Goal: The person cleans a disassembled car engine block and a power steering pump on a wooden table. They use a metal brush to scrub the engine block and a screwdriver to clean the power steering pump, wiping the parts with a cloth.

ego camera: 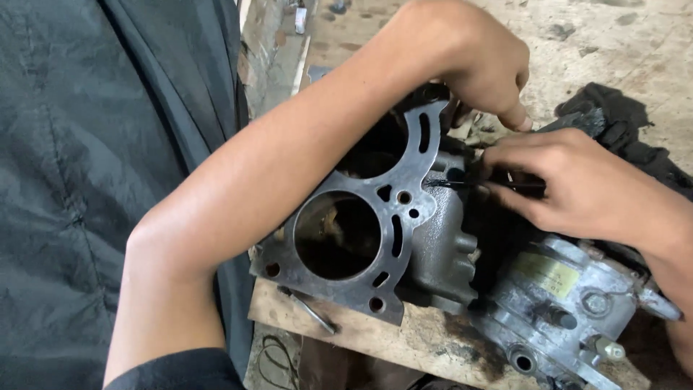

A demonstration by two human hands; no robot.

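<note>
A grimy metal engine block (375, 217) with round cylinder bores lies on a wooden board (426, 339). My left hand (473, 61) reaches over the top of the block, fingers curled down behind its far side; what they hold is hidden. My right hand (577, 184) comes in from the right and grips a thin black tool (462, 185), its tip against the block's side near the deck face. A silver pump-like unit (556, 303) is bolted to the block's lower right.
A dark tarp (108, 180) covers the left side. A black rag (621, 123) lies behind my right hand. A thin metal rod (310, 310) rests on the board under the block. Stained concrete floor (613, 36) spreads beyond.
</note>
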